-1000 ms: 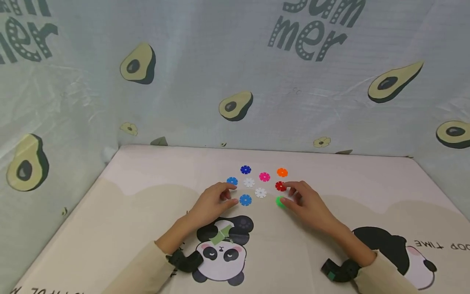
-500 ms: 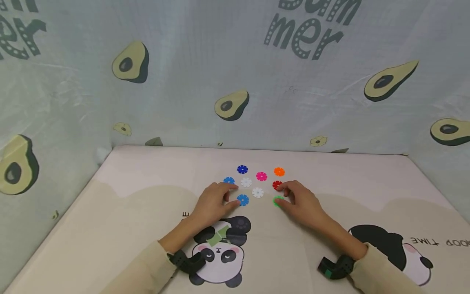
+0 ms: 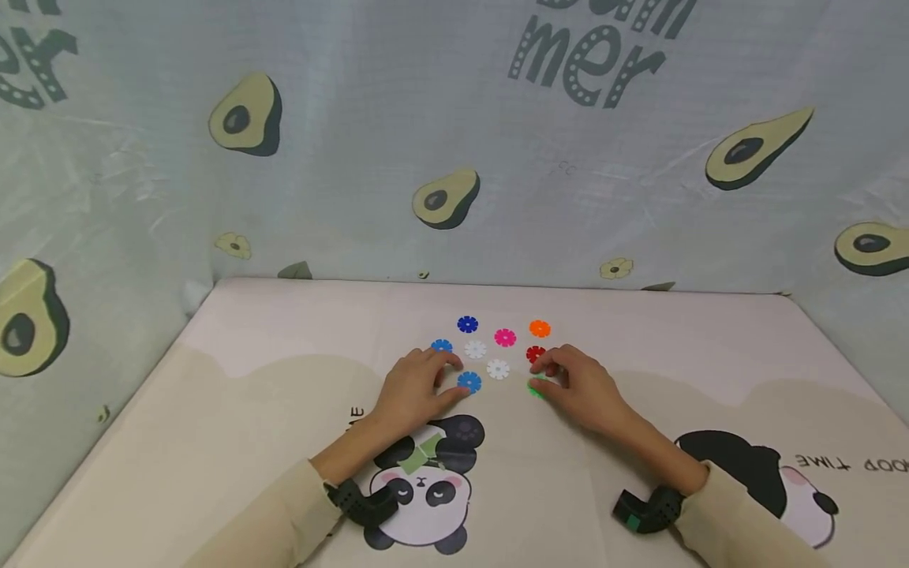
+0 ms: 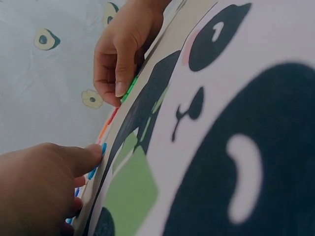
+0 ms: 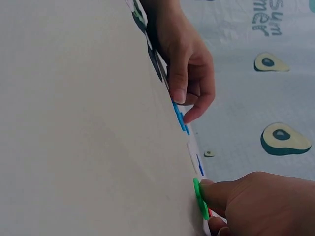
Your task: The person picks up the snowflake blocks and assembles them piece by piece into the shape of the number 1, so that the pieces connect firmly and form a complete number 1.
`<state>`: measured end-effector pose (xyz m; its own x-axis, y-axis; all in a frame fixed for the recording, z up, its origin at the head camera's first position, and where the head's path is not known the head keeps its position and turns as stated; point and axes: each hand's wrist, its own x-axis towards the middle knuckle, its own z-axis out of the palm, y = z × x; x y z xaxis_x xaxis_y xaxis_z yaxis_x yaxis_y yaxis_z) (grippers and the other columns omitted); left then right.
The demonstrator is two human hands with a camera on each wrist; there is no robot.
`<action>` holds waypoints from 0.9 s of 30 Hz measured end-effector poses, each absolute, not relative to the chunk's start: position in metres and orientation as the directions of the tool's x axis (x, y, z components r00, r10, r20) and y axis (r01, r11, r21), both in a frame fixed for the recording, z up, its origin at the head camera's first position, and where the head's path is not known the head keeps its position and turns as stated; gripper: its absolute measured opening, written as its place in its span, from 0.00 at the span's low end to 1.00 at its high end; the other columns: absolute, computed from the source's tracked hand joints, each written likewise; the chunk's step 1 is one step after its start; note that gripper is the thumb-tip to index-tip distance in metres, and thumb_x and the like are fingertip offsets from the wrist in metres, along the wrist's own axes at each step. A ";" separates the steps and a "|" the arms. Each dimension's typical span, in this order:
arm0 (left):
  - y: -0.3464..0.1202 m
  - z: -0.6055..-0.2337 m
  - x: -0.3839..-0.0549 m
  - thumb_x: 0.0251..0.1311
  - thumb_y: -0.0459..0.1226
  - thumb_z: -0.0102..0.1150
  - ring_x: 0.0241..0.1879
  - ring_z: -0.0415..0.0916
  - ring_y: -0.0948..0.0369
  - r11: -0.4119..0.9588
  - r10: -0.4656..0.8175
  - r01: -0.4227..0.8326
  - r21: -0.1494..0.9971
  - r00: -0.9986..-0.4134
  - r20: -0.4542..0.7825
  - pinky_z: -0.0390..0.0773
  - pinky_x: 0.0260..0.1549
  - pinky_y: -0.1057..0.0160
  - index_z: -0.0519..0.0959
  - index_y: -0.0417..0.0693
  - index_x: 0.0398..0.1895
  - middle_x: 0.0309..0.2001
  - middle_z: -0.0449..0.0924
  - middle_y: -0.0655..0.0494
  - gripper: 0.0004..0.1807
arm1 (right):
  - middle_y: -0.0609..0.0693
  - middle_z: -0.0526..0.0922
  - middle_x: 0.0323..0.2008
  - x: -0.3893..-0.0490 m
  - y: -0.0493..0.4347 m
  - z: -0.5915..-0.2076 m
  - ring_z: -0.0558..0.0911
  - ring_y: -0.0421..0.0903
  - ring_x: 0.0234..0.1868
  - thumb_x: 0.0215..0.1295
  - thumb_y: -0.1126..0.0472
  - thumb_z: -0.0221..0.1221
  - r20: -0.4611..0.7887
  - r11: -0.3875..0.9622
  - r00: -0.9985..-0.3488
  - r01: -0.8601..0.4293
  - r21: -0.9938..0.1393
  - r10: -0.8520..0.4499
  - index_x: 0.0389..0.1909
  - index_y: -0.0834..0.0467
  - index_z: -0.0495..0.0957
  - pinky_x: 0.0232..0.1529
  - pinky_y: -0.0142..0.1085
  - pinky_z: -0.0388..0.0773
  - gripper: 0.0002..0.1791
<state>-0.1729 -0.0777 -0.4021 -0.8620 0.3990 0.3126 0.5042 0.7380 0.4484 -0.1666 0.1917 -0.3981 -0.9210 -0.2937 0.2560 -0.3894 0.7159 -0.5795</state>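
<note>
In the head view my left hand (image 3: 419,386) pinches the near light-blue snowflake building disc (image 3: 469,383), thumb at its near edge and index finger at its far edge. My right hand (image 3: 585,390) does likewise with the green snowflake disc (image 3: 536,386), which its thumb partly covers. Just beyond the right index finger lies a red disc (image 3: 535,354). A second light-blue disc (image 3: 442,345) lies partly behind the left fingers. In the right wrist view the green disc (image 5: 200,199) appears edge-on against the thumb.
Between and beyond the hands lie two white discs (image 3: 498,369), a pink disc (image 3: 505,338), a dark-blue disc (image 3: 467,324) and an orange disc (image 3: 540,328). The panda-print tablecloth (image 3: 248,442) reaches back to an avocado-print curtain (image 3: 341,158).
Both hands have closed in slightly, the left thumb and index finger onto the near light-blue disc, the right ones onto the green disc. The head view has shifted a little.
</note>
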 end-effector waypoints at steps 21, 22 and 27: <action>-0.062 -0.394 -0.171 0.49 0.49 0.71 0.28 0.61 0.59 0.700 0.245 0.335 0.630 -0.942 0.229 0.55 0.31 0.56 0.79 0.46 0.41 0.20 0.64 0.60 0.21 | 0.45 0.73 0.35 -0.174 0.202 -0.386 0.71 0.42 0.30 0.55 0.55 0.70 0.133 0.669 -0.896 -0.409 -0.621 -0.424 0.43 0.56 0.77 0.31 0.32 0.71 0.17; -0.061 -0.394 -0.170 0.49 0.48 0.71 0.28 0.61 0.59 0.705 0.241 0.331 0.627 -0.944 0.226 0.55 0.31 0.56 0.79 0.46 0.40 0.20 0.64 0.60 0.21 | 0.45 0.73 0.35 -0.174 0.203 -0.385 0.71 0.42 0.30 0.55 0.56 0.70 0.119 0.666 -0.890 -0.412 -0.622 -0.439 0.43 0.56 0.77 0.31 0.32 0.71 0.17; -0.056 -0.395 -0.165 0.49 0.44 0.73 0.29 0.61 0.59 0.717 0.232 0.325 0.617 -0.945 0.229 0.55 0.31 0.55 0.78 0.45 0.36 0.21 0.64 0.61 0.17 | 0.46 0.72 0.31 -0.170 0.205 -0.383 0.71 0.42 0.28 0.54 0.58 0.70 0.094 0.669 -0.889 -0.403 -0.625 -0.449 0.38 0.56 0.75 0.30 0.31 0.71 0.15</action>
<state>-0.1654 -0.0563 -0.3948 -0.9454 0.2319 0.2291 0.3253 0.7169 0.6166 -0.1701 0.2052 -0.3827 -0.8888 -0.4487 0.0936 -0.4033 0.6686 -0.6248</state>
